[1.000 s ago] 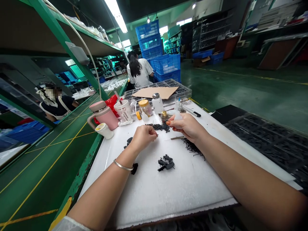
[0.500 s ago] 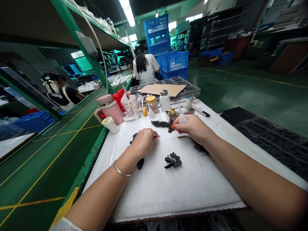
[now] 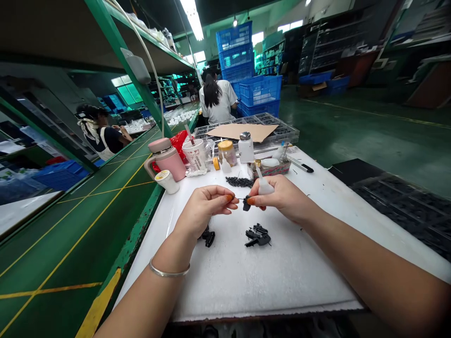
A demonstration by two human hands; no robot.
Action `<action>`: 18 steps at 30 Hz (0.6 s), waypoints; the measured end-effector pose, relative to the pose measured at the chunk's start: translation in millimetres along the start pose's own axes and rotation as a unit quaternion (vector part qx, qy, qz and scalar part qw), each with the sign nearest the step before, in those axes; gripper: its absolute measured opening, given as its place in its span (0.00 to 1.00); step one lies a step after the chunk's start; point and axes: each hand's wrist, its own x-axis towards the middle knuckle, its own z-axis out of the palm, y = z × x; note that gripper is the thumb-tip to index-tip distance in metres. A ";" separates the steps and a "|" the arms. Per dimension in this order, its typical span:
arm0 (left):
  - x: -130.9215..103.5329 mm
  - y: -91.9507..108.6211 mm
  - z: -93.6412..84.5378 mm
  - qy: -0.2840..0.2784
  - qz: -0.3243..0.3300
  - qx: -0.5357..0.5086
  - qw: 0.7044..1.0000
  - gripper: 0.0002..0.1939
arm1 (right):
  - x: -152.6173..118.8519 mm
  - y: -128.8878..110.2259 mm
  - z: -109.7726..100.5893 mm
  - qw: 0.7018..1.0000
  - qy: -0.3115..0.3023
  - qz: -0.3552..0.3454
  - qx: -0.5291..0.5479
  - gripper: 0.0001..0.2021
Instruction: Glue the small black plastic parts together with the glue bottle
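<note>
My left hand [image 3: 204, 206] pinches a thin metal pin [image 3: 235, 199] between thumb and forefinger, its tip pointing right. My right hand [image 3: 282, 197] holds a small black plastic part [image 3: 246, 203] at its fingertips and also a small white dropper bottle [image 3: 263, 185] against the palm. The pin's tip is just left of the black part, over the white foam mat [image 3: 268, 277]. Below the hands lie a cluster of black plastic parts [image 3: 258, 235] and another black part [image 3: 207, 236] under my left hand. A heap of tiny black pieces [image 3: 239, 181] lies beyond.
At the mat's far edge stand a pink mug [image 3: 166, 158], a paper cup [image 3: 194, 155], jars [image 3: 227, 151] and a white bottle [image 3: 245, 147]. A parts tray with cardboard [image 3: 243, 131] is behind. Black trays [image 3: 405, 202] lie right. A green conveyor [image 3: 81, 220] runs left; two people work farther off.
Both hands lifted off the mat and came together. My right hand picked a black part from the heap area and brought it toward the pin in my left hand.
</note>
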 end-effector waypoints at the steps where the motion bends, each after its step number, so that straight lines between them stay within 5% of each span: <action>1: -1.4 -1.7 1.2 0.002 -0.007 -0.030 1.000 0.11 | -1.2 -0.7 1.7 1.000 -0.003 0.001 0.007 0.08; 10: -2.2 -19.3 3.7 -0.010 -0.052 -0.203 0.978 0.14 | -6.3 -4.1 7.9 1.000 -0.001 -0.007 0.030 0.09; 18: -1.2 -30.9 1.0 -0.022 -0.051 -0.216 0.975 0.11 | -9.1 -4.9 12.8 1.000 0.000 0.009 0.016 0.08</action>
